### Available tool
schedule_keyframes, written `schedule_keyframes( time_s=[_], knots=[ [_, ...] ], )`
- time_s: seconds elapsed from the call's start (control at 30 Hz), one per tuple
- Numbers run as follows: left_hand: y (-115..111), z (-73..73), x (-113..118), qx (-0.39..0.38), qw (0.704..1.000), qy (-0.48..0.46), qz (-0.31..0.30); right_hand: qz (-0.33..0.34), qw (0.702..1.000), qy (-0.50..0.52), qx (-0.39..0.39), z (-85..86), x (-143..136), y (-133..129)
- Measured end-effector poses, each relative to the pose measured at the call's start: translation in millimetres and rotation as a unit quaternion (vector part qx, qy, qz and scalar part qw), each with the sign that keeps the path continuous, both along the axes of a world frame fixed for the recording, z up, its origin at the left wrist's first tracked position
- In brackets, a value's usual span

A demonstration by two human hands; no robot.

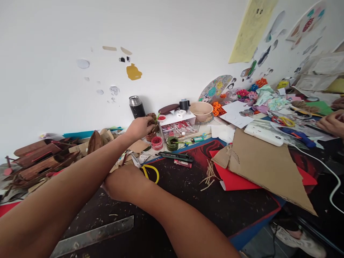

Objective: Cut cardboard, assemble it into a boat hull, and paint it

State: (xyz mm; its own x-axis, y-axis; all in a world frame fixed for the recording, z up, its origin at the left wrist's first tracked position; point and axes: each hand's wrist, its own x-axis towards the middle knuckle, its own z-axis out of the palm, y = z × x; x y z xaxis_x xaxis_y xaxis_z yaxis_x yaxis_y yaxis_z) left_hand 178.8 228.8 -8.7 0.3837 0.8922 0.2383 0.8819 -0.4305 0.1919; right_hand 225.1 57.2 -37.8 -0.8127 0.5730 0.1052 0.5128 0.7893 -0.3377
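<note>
My left hand reaches to the paint jars by the wall. Its fingers are closed at a thin green brush that stands over a brown jar; the fingertips are partly hidden. Beside it stand a red paint jar and a green paint jar with a green stick lying from its mouth. My right hand is curled low over the dark table, below my left forearm. Its fingers are turned away, so what they hold is hidden. Scissors with yellow handles lie just beyond it.
Brown cardboard boat-like pieces crowd the left. A metal ruler lies in front, a cutter knife beyond. Cardboard covers red sheets at right. A black thermos stands by the wall. Another person's hand is far right.
</note>
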Motion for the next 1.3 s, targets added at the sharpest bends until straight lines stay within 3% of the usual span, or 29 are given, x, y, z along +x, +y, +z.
schedule_keyframes(
  time_s=[0.4,0.63,0.8,0.93,1.03,1.17,1.3],
  knots=[
    [3.8,-12.6,-2.0,-0.011,1.0,0.001,-0.005,0.012,1.0,-0.01,-0.012,-5.4,-1.5,-6.8],
    [-14.3,-8.2,-11.7,-0.005,0.999,-0.048,-0.003,0.013,0.999,-0.024,-0.018,-13.5,-7.4,-3.5],
    [-46.7,3.0,-28.1,-0.015,0.994,-0.107,0.013,0.0,1.0,-0.005,0.012,-13.1,-6.2,-5.8],
    [-80.8,7.6,-38.9,-0.016,0.997,-0.075,0.016,-0.013,1.0,-0.006,0.021,-5.5,0.9,-12.0],
    [-111.9,9.6,-46.8,-0.033,0.998,-0.051,0.035,-0.021,1.0,-0.005,0.011,-1.7,2.8,-12.0],
    [-159.3,17.9,-61.6,-0.052,0.991,-0.125,0.009,-0.022,1.0,0.001,0.001,0.7,1.3,-8.2],
    [-197.1,34.4,-92.3,-0.044,0.985,-0.152,0.065,-0.058,0.998,-0.018,-0.005,4.2,4.5,-6.5]
  ],
)
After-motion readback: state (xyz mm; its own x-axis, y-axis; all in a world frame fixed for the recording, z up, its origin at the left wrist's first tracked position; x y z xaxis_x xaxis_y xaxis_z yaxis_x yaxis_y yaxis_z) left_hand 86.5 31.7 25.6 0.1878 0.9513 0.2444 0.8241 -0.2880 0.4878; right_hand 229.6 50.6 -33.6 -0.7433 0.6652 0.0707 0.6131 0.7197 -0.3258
